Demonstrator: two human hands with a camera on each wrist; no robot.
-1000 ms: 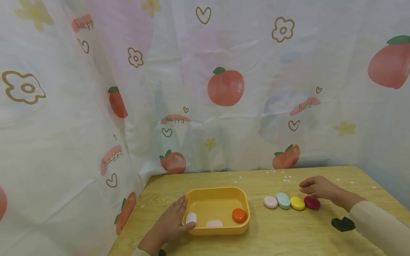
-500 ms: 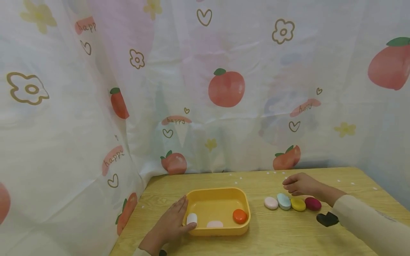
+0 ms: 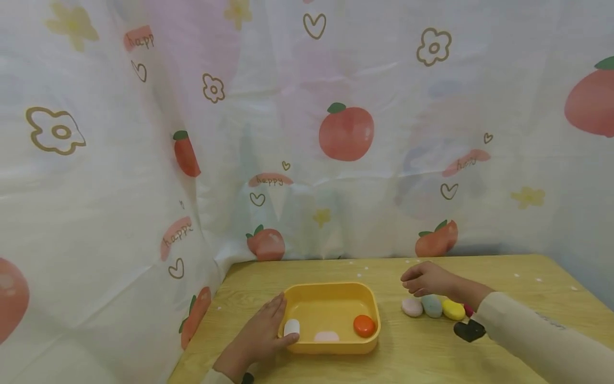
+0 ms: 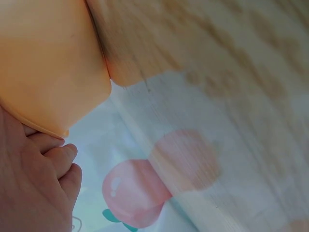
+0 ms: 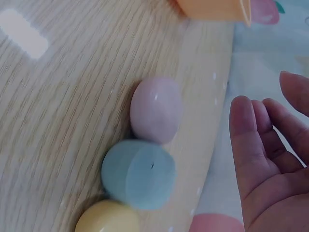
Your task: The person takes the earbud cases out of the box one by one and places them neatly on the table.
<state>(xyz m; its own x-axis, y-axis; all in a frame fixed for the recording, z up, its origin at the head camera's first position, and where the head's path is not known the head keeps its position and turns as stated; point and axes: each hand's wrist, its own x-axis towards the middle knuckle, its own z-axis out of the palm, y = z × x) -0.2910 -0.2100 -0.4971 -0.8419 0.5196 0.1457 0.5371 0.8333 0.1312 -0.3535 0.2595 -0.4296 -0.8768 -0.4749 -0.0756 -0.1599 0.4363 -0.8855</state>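
My left hand (image 3: 261, 330) lies along the left side of a yellow-orange tray (image 3: 331, 348), its thumb spread across the front left corner. Inside the tray are an orange oval stone-like piece (image 3: 364, 326), a white piece (image 3: 291, 328) and a pale pink one (image 3: 326, 336), partly hidden by the front wall. My right hand (image 3: 434, 280) hovers with nothing in it, fingers loosely bent, above a row of smooth oval pieces: pale pink (image 5: 156, 110), blue-green (image 5: 138, 174), yellow (image 3: 453, 310) and dark red (image 3: 468, 309). My right arm partly covers the dark red one.
The wooden table (image 3: 408, 357) ends at a white curtain (image 3: 307, 213) printed with fruit. Small white specks dot its far part. A black heart-shaped thing (image 3: 469, 331) shows beside the right sleeve (image 3: 532, 325).
My right hand has moved left, from over the dark red piece toward the pale pink one. The row and the tray keep their places, and my left hand has stayed at the tray.
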